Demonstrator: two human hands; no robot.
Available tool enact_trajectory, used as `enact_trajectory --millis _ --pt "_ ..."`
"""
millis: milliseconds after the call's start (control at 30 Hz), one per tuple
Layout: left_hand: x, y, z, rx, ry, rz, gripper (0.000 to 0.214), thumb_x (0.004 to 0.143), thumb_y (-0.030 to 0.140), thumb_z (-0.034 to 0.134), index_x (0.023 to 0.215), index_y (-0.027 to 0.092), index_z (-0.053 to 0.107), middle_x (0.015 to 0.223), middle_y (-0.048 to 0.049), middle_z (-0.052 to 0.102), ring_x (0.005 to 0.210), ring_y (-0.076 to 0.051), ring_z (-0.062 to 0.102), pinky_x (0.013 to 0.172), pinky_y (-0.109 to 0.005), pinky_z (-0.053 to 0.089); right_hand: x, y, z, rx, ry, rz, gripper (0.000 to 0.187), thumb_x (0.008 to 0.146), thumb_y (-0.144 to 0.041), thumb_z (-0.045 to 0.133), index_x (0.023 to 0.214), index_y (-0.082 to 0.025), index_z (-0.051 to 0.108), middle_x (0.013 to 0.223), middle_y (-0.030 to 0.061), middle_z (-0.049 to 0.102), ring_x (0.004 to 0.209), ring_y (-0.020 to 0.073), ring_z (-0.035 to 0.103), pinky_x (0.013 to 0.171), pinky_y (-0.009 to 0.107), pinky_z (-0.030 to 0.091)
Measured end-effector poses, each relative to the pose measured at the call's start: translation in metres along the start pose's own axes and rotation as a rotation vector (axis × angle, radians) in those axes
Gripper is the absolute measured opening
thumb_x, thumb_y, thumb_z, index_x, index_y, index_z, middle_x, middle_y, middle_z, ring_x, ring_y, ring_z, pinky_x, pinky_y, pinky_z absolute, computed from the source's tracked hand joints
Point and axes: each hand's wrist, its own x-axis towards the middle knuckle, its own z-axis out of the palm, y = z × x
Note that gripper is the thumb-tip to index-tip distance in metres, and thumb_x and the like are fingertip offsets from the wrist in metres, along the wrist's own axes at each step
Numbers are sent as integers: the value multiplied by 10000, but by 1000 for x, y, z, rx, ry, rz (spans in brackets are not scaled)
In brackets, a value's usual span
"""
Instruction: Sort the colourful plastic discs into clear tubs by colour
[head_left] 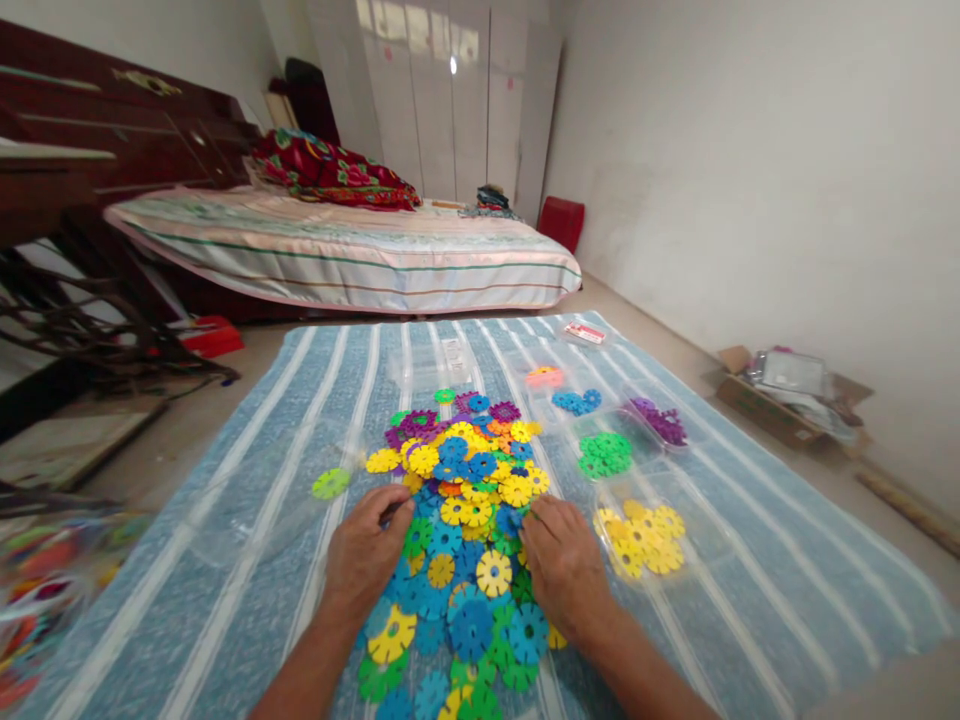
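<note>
Flat notched discs (494, 574), petal-like around the rim and pierced through the middle, heaped loosely in a long pile down the middle of a blue cloth (225, 620) with white stripes. Mostly yellow, blue and green in the heap, with purple gathered toward the far end, flecks of orange between, and blue overlapping green at the near end. Left hand (367, 542) at the left edge of the pile, right hand (564, 556) at the right edge, well apart from each other, both with fingers curled inward. Cannot tell whether pinched on a disc or merely touching: fingertips partly turned away and blurred among the colours. Hidden also, most of the lower layers; cut off by the bottom of the view, the near end of the pile and both forearms. Hard to make out against the stripes, the thin walls of the clear boxes (706, 532) and, on the left, a large see-through thing (262, 490). Too small to read, the print on a red-and-white label (585, 332). By count: two hands; one heap, too overlapped for numbering; one light green disc (331, 484) alone to its left; five sorted groups to its right, namely one yellow (643, 540), one green (605, 455), one purple (660, 422), one orange (544, 376) and one blue (577, 402).
</note>
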Motion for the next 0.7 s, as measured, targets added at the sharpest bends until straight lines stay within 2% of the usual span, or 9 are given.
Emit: enact_trajectory --millis 167,300,433,500,567,700 --pt "0 -1 0 -5 0 6 256 736 442 491 761 237 643 901 -20 705 837 -198 662 816 -303 530 12 2 -20 139 -2 27 197 895 -127 437 855 -196 618 911 86 637 911 198 584 789 337 499" --pt "0 -1 0 4 9 17 243 732 436 500 764 243 645 901 -13 707 835 -197 659 803 -298 532 43 23 -39 145 -37 45 214 903 -149 432 815 -188 624 835 70 646 833 173 598 759 296 498" --pt "-1 2 0 3 -6 17 230 732 411 488 752 240 640 885 -19 701 841 -195 652 791 -290 529 85 52 -51 -67 162 73 209 909 -177 435 880 -153 641 872 110 664 882 210 601 826 352 477" --pt "-2 3 0 -3 -23 17 228 738 402 479 743 235 635 889 -22 696 845 -193 648 789 -289 526 94 57 -52 -112 230 92 201 908 -205 454 950 -135 637 879 119 667 898 226 603 836 370 472" --pt "-3 4 0 -9 -24 12 232 746 400 475 752 231 634 898 -24 693 848 -190 645 805 -294 521 90 51 -49 -44 184 66 187 904 -215 469 960 -147 634 862 101 669 879 217 609 821 357 480" --pt "-5 2 3 -27 -17 -8 233 751 402 486 774 225 636 916 -24 690 852 -184 642 827 -295 517 56 22 -33 201 -122 -18 145 891 -210 491 906 -186 633 887 74 658 865 188 602 780 313 504"
